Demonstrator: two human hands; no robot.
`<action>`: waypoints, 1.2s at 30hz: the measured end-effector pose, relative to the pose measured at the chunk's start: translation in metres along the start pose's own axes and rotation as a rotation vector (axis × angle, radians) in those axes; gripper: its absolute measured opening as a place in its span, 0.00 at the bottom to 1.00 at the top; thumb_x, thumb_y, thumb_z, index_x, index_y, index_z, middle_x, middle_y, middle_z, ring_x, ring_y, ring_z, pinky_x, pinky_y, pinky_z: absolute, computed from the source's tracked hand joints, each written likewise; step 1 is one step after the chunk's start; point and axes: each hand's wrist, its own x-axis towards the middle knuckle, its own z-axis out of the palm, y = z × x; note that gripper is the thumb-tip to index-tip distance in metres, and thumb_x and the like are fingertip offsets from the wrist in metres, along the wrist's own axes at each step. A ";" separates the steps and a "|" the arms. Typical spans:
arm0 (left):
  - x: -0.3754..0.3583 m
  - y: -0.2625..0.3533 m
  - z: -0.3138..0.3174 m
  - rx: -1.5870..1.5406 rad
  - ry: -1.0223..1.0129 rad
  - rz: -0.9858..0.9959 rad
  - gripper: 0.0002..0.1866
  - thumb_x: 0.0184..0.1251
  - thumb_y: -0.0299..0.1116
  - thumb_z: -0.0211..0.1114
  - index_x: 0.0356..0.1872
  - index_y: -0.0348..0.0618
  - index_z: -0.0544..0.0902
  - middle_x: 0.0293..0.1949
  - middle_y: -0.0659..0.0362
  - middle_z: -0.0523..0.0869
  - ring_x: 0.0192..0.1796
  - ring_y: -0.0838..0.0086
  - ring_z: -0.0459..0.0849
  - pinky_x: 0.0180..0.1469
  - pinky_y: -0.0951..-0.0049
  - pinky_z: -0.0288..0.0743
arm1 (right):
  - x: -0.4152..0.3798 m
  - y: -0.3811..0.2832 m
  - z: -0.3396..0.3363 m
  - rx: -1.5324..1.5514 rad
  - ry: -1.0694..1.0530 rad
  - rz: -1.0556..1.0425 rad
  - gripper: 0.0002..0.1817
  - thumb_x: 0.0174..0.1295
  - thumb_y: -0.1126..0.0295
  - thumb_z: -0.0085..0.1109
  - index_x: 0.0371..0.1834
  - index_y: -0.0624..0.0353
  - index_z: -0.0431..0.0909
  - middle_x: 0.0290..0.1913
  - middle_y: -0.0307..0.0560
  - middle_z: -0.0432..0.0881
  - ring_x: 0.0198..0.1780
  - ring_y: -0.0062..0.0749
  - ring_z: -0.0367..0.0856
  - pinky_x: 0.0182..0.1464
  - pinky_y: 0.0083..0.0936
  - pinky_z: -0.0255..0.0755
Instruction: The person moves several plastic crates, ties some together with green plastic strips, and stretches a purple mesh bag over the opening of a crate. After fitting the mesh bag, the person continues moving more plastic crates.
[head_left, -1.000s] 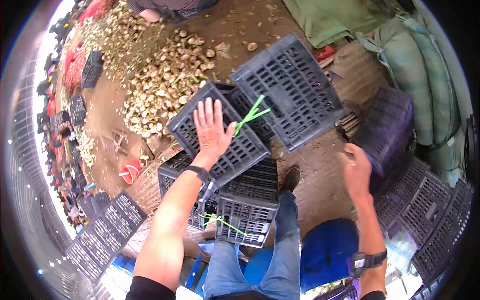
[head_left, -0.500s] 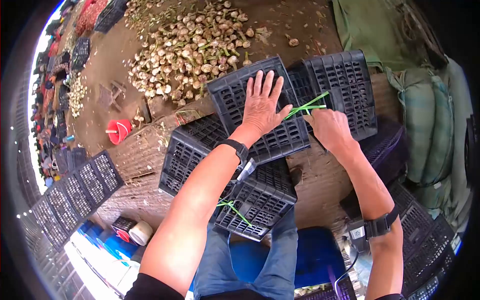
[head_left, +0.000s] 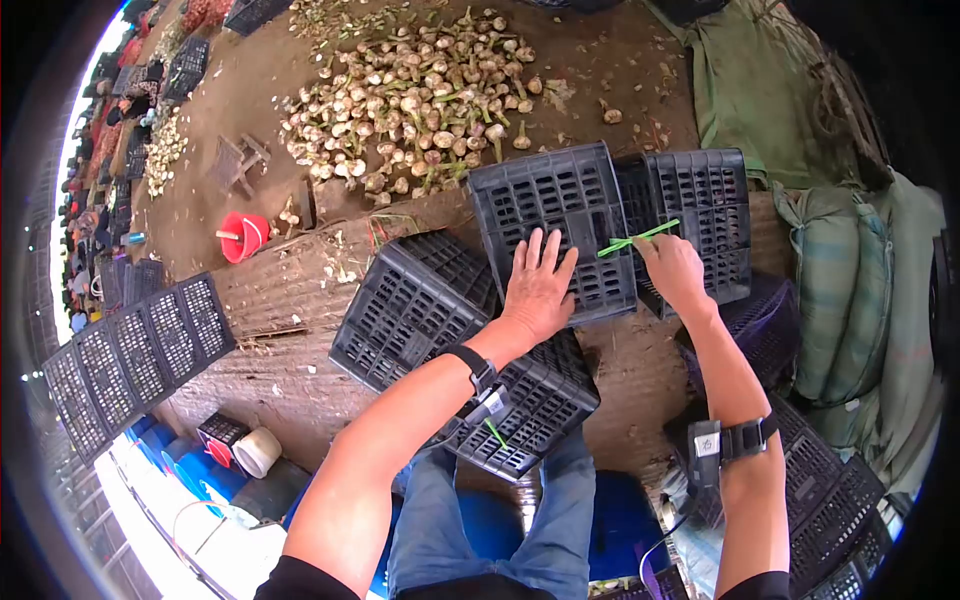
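Note:
My left hand [head_left: 540, 290] lies on the lower part of a black slatted plastic crate [head_left: 550, 185], its fingers stretched out. A second black crate [head_left: 705, 200] stands close on its right. Between them runs a bright green plastic strap [head_left: 625, 245], and my right hand [head_left: 675, 272] is closed on it near the right crate, fingertips partly hidden. Under my left forearm another black crate [head_left: 530, 425] leans at my knees, with a short green tie [head_left: 495, 434] on its side. One more tilted black crate [head_left: 400, 320] sits to the left.
Loose garlic bulbs [head_left: 420, 110] are heaped on the ground ahead. A red bucket [head_left: 243, 238] and a small wooden stool [head_left: 238, 165] stand to the left. Green stuffed sacks [head_left: 845, 290] line the right side. More black crates [head_left: 135, 360] lie at the left.
My left hand has slid down the crate face toward me. The green strap's spread loops now look drawn into a narrow strip, with my right hand still at it. The camera view has shifted slightly.

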 end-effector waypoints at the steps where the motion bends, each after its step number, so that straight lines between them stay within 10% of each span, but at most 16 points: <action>1: -0.004 -0.001 0.002 -0.002 0.000 -0.004 0.36 0.55 0.36 0.69 0.67 0.42 0.69 0.72 0.44 0.60 0.74 0.43 0.53 0.74 0.44 0.51 | 0.004 0.011 0.013 -0.001 -0.004 -0.002 0.25 0.60 0.49 0.64 0.31 0.67 0.77 0.26 0.60 0.82 0.33 0.51 0.85 0.39 0.44 0.74; 4: -0.010 -0.007 0.007 0.032 -0.020 0.046 0.34 0.55 0.32 0.68 0.66 0.44 0.71 0.72 0.44 0.60 0.74 0.43 0.55 0.73 0.45 0.53 | 0.000 -0.026 -0.019 0.868 -0.313 0.486 0.15 0.65 0.63 0.55 0.22 0.59 0.73 0.16 0.34 0.67 0.15 0.21 0.63 0.17 0.26 0.57; 8: -0.006 -0.012 0.004 -0.007 -0.012 0.025 0.31 0.56 0.34 0.66 0.64 0.44 0.72 0.73 0.45 0.60 0.74 0.43 0.56 0.72 0.46 0.54 | -0.006 -0.065 -0.125 1.403 0.177 0.228 0.19 0.67 0.62 0.57 0.18 0.45 0.63 0.17 0.26 0.56 0.15 0.13 0.53 0.17 0.19 0.47; 11: -0.012 -0.014 0.004 0.028 -0.026 0.066 0.30 0.57 0.34 0.66 0.64 0.45 0.73 0.73 0.45 0.60 0.74 0.44 0.55 0.72 0.45 0.54 | 0.003 -0.058 -0.161 1.369 0.199 -0.036 0.17 0.71 0.64 0.53 0.21 0.52 0.67 0.17 0.30 0.61 0.16 0.14 0.55 0.17 0.18 0.50; 13: -0.011 -0.015 -0.003 0.005 -0.166 0.013 0.30 0.57 0.35 0.66 0.64 0.45 0.74 0.74 0.46 0.58 0.76 0.46 0.55 0.71 0.45 0.55 | 0.008 -0.059 -0.135 0.766 0.186 0.286 0.13 0.70 0.64 0.54 0.28 0.58 0.75 0.20 0.35 0.69 0.17 0.19 0.63 0.19 0.18 0.60; 17: -0.012 -0.018 0.002 0.045 -0.123 0.048 0.30 0.57 0.36 0.67 0.63 0.43 0.74 0.74 0.46 0.59 0.76 0.46 0.55 0.71 0.45 0.56 | 0.004 0.025 -0.020 0.003 0.335 -0.345 0.13 0.68 0.60 0.56 0.40 0.60 0.81 0.29 0.41 0.82 0.26 0.28 0.80 0.24 0.24 0.72; 21: -0.015 -0.017 0.000 0.003 -0.095 0.043 0.32 0.56 0.35 0.68 0.64 0.42 0.73 0.74 0.45 0.58 0.76 0.45 0.54 0.72 0.43 0.54 | 0.002 0.022 0.011 -0.054 0.082 -0.025 0.18 0.66 0.55 0.58 0.37 0.62 0.81 0.28 0.44 0.83 0.24 0.27 0.80 0.20 0.24 0.68; 23: -0.016 -0.016 0.000 -0.009 -0.125 0.039 0.33 0.56 0.35 0.68 0.65 0.42 0.72 0.75 0.45 0.57 0.76 0.44 0.52 0.73 0.42 0.53 | 0.007 -0.015 -0.011 0.499 -0.177 0.655 0.23 0.65 0.50 0.60 0.31 0.64 0.80 0.25 0.45 0.82 0.19 0.25 0.77 0.16 0.23 0.64; 32: -0.011 -0.012 -0.002 0.009 -0.180 0.017 0.34 0.56 0.35 0.68 0.66 0.41 0.71 0.75 0.45 0.55 0.77 0.45 0.51 0.74 0.43 0.51 | 0.013 0.003 0.019 0.634 0.057 0.649 0.16 0.60 0.62 0.63 0.24 0.66 0.80 0.19 0.45 0.79 0.17 0.24 0.74 0.19 0.27 0.64; 36: -0.011 -0.010 -0.002 0.013 -0.180 0.007 0.34 0.56 0.36 0.68 0.66 0.40 0.70 0.75 0.45 0.55 0.77 0.45 0.50 0.74 0.43 0.49 | 0.000 -0.014 0.009 0.296 0.245 0.314 0.15 0.62 0.64 0.60 0.27 0.68 0.79 0.19 0.56 0.74 0.22 0.29 0.77 0.30 0.37 0.67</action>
